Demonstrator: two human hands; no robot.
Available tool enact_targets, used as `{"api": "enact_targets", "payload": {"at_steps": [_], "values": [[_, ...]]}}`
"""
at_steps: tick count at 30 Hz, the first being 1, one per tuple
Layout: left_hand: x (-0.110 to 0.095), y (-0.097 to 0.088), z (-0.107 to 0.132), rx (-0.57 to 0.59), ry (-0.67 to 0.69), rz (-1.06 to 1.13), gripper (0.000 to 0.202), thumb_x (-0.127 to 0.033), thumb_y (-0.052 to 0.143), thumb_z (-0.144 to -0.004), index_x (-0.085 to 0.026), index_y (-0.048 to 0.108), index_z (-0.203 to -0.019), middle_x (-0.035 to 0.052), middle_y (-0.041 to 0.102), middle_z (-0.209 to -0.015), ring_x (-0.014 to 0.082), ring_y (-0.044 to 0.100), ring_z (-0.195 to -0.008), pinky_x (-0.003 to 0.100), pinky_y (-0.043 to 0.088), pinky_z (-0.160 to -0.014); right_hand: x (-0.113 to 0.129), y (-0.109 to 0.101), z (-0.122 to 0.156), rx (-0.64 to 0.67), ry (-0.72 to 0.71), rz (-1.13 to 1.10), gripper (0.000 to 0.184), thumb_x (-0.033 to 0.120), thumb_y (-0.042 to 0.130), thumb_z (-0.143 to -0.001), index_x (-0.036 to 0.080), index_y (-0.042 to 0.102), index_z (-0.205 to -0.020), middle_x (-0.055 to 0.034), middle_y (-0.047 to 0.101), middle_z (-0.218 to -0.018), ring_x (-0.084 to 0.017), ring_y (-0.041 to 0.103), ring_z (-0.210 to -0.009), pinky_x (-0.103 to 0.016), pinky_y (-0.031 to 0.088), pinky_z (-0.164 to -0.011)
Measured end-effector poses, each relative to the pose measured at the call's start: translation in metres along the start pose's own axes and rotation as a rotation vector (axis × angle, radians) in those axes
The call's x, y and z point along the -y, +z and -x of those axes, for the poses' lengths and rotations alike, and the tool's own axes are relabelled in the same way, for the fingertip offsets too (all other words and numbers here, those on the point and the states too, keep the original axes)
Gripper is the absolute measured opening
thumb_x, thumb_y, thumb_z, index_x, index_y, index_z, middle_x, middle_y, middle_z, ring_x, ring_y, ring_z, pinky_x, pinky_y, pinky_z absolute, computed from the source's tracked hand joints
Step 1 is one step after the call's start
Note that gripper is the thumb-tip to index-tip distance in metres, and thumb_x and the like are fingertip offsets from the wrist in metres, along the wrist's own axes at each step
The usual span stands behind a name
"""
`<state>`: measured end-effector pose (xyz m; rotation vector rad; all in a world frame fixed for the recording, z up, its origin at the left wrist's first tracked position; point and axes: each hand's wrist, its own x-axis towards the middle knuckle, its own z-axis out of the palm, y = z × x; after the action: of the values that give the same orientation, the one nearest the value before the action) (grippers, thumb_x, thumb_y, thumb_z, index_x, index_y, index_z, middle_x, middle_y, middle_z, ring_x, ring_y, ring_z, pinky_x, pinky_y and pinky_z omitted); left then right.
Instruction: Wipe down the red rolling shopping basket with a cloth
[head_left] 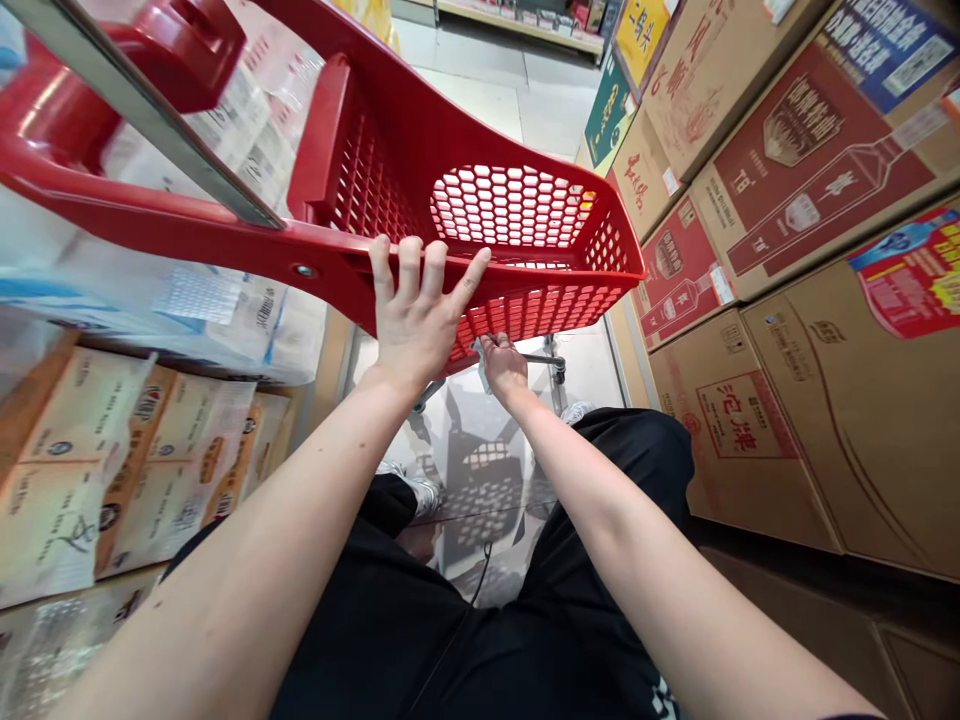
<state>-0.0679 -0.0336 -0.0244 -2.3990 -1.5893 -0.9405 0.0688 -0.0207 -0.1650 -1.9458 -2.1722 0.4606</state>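
A red plastic shopping cart [525, 150] with honeycomb-patterned openings stands tilted before me, its metal pole slanting up to the left. My left hand [416, 320] grips the cart's near rim, fingers hooked over the edge and thumb spread to the right. Lower down, my right hand [502, 365] is closed around a whitish cloth or wipe [482, 372] against the underside of the basket's near wall. Its fingertips are partly hidden. Below the basket, a caster wheel [559, 370] shows just past the right hand.
Stacked cardboard cartons [757, 360] rise close on the right. Plastic-wrapped packs [247, 310] and orange-and-white packets [172, 450] line the left side. My knees and shoes flank a narrow strip of tiled floor [480, 470], which carries the basket's shadow. A low shelf [517, 25] stands beyond.
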Motion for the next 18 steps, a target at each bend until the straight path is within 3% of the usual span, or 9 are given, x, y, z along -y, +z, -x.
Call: {"api": "enact_targets", "payload": {"at_steps": [7,10,13,18], "values": [[0.001,0.006,0.000,-0.026,0.026,-0.038,0.055,-0.025,0.040,-0.095,-0.038,0.033,-0.148,0.0060,0.044,-0.146,0.0307,0.026,-0.143,0.068,0.007,-0.116,-0.023,-0.001,0.016,0.032,-0.159,0.012,0.035,0.028,0.042,-0.097,0.029,0.063,-0.124,-0.0035,0.062,-0.128,-0.019,0.059,-0.113,-0.027,0.046,-0.094],[0.001,0.007,0.000,-0.030,0.050,-0.052,0.054,-0.023,0.037,-0.096,-0.036,0.034,-0.148,0.0059,0.042,-0.147,0.0291,0.023,-0.144,0.068,0.006,-0.116,-0.030,-0.003,0.024,-0.016,-0.140,-0.007,0.036,0.029,0.041,-0.097,0.026,0.062,-0.126,-0.0043,0.060,-0.130,-0.018,0.057,-0.114,-0.025,0.046,-0.095],[0.000,0.009,-0.001,-0.035,0.067,-0.042,0.052,-0.025,0.036,-0.096,-0.032,0.035,-0.148,0.0068,0.042,-0.148,0.0274,0.019,-0.145,0.066,0.005,-0.116,-0.027,-0.005,0.020,-0.080,-0.109,-0.013,0.039,0.030,0.035,-0.101,0.024,0.057,-0.132,-0.0062,0.060,-0.130,-0.017,0.055,-0.118,-0.025,0.043,-0.100],[0.003,0.014,-0.001,-0.015,0.064,-0.068,0.050,-0.029,0.031,-0.097,-0.028,0.034,-0.147,0.0023,0.045,-0.145,0.0185,0.010,-0.147,0.060,0.001,-0.119,-0.016,-0.009,0.008,0.016,-0.090,0.069,0.040,0.026,0.032,-0.101,0.028,0.055,-0.134,-0.0071,0.059,-0.132,-0.020,0.061,-0.108,-0.029,0.047,-0.091]]}}
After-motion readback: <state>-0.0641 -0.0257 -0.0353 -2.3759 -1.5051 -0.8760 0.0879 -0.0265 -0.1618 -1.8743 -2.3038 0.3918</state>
